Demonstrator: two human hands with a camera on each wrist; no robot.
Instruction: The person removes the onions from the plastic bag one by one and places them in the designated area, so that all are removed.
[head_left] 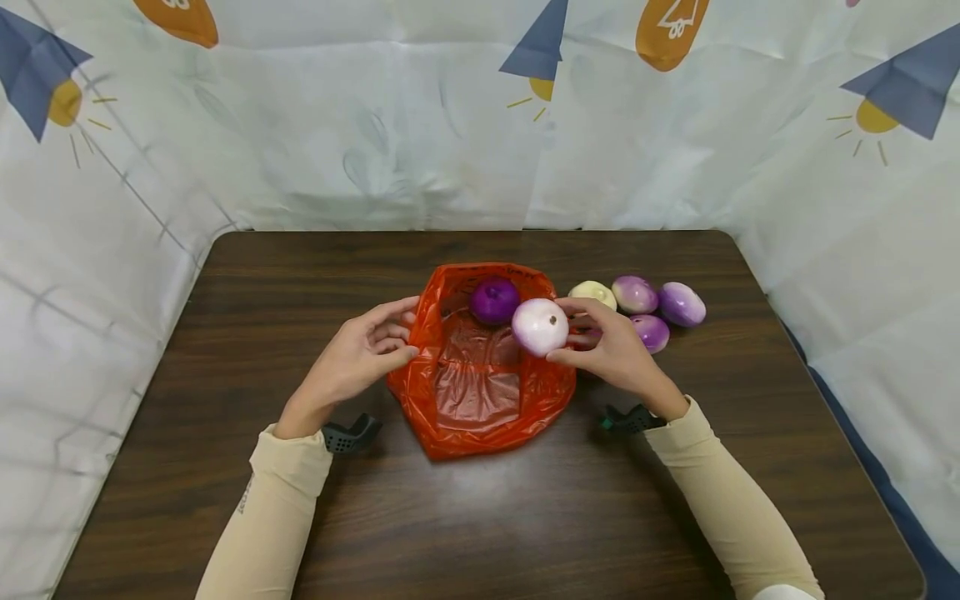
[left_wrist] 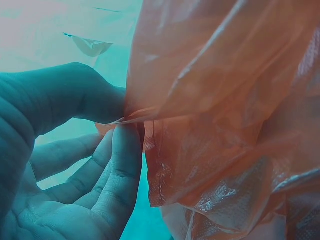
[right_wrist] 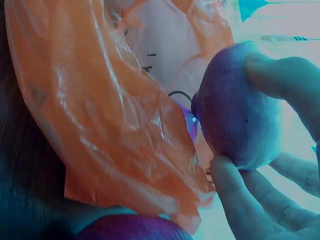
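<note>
An orange-red plastic bag [head_left: 477,392] stands with its mouth wide on the table. My left hand [head_left: 352,358] pinches the bag's left rim between thumb and forefinger, as the left wrist view shows up close. In my right hand [head_left: 611,346] is a pale purple-white onion [head_left: 540,327], gripped by thumb and fingertips over the right side of the bag's mouth. Inside the bag, towards the back, lies a dark purple onion [head_left: 494,302]. The right wrist view shows the held onion [right_wrist: 237,107] beside the bag's wall [right_wrist: 100,110].
Behind and right of my right hand lie several onions: a yellowish-white one [head_left: 593,292] and purple ones [head_left: 635,294], one [head_left: 682,304] furthest right. The dark wooden table [head_left: 262,283] ends at a white patterned curtain [head_left: 300,142].
</note>
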